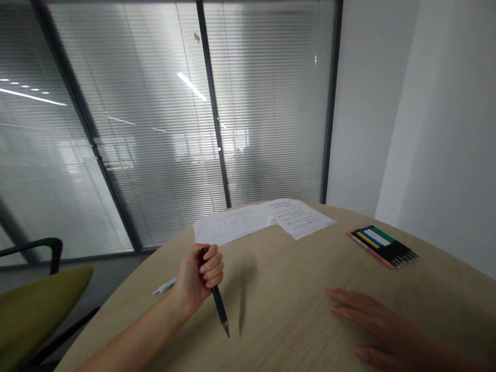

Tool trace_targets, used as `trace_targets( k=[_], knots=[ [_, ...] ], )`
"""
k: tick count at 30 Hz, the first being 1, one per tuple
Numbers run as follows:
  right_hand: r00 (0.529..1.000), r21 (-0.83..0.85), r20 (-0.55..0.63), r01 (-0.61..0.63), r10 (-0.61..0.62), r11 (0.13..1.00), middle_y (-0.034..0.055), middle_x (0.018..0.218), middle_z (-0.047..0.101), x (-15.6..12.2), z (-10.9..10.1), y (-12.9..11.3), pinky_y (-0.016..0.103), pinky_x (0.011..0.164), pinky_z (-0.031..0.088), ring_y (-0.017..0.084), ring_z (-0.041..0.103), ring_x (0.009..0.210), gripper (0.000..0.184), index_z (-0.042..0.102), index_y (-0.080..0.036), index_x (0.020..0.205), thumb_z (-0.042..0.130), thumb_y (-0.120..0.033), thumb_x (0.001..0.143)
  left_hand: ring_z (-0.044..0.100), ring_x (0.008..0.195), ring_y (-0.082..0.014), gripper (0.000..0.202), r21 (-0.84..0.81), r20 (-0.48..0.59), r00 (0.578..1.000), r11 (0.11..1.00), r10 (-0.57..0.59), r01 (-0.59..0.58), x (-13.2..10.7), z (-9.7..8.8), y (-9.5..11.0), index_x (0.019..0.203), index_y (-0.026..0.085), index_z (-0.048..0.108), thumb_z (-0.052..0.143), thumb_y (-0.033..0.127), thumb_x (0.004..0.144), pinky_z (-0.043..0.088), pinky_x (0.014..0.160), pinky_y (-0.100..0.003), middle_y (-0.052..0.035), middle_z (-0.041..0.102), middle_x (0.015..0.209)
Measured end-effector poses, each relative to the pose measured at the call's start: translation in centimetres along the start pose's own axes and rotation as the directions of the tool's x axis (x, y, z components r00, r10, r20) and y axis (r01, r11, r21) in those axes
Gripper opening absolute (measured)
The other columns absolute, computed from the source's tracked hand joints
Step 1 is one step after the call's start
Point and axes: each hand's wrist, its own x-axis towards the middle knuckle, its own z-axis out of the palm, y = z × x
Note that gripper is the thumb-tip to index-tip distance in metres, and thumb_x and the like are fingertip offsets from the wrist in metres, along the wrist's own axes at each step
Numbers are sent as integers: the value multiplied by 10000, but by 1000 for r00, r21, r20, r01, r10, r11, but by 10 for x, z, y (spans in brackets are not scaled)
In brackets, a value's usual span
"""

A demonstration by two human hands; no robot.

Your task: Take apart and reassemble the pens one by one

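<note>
My left hand (pixel 201 274) is closed in a fist around a dark pencil (pixel 220 304), held above the table with its sharpened tip pointing down. The pencil's shadow falls on the wood just to its right. At the lower right my right hand (pixel 372 320) is stretched out flat with fingers extended, holding nothing; it is slightly blurred, at or just over the tabletop. Farther back on the right lies a row of pens (pixel 382 245) with black, green, white, blue and yellow parts, side by side with a pink strip along the near edge.
Printed paper sheets (pixel 236 225) overlap at the far side of the round wooden table (pixel 287 289). A white pen (pixel 165 285) lies behind my left wrist. On the left stands a green chair (pixel 46 305) with a black armrest. Glass panels with blinds (pixel 271 103) rise behind.
</note>
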Motion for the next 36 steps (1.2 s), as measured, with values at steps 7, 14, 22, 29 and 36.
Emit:
trace_targets(
  k=[7, 14, 22, 29, 36],
  knots=[
    [999, 65, -36, 12, -10, 998, 37, 1292, 386, 3, -5, -4, 413, 948, 323, 246, 350, 1175, 483, 423, -305, 1216, 502, -411, 750, 85, 324, -37, 348, 13, 79, 997, 1000, -4, 3, -2, 7, 1, 446, 169, 335, 415, 313, 752, 242, 270, -120, 100, 115, 399],
    [1000, 45, -12, 0, 1, 999, 41, 1303, 367, 3, -5, -5, 416, 956, 309, 243, 338, 1183, 493, 410, -288, 1227, 495, -407, 756, 56, 312, -41, 310, 23, 85, 996, 999, -28, 26, -2, 2, 5, 433, 173, 320, 378, 214, 735, 223, 259, -124, 101, 91, 380],
    [999, 0, 40, -25, 25, 1000, 55, 1318, 343, 2, -6, -7, 431, 954, 304, 248, 311, 1198, 492, 403, -272, 1235, 476, -405, 768, 57, 302, -44, 356, 19, 24, 1000, 1000, 10, -10, -2, 3, 6, 431, 171, 342, 322, 242, 779, 227, 249, -129, 100, 93, 381],
    [1000, -22, 25, 3, -3, 1000, 71, 1306, 365, 2, -5, -5, 431, 946, 316, 256, 323, 1191, 497, 423, -252, 1226, 481, -414, 761, 107, 290, -37, 412, 51, 32, 999, 999, 13, -15, -2, 0, 10, 450, 167, 374, 374, 423, 772, 267, 258, -125, 102, 136, 373],
    [1000, 19, 13, 2, -2, 1000, 51, 1314, 354, 1, -4, -4, 432, 957, 301, 248, 312, 1197, 498, 395, -278, 1239, 482, -404, 764, 71, 286, -38, 340, 114, -2, 1000, 993, 12, -12, 0, 1, 9, 476, 148, 449, 295, 199, 775, 254, 235, -121, 97, 146, 379]
  ],
)
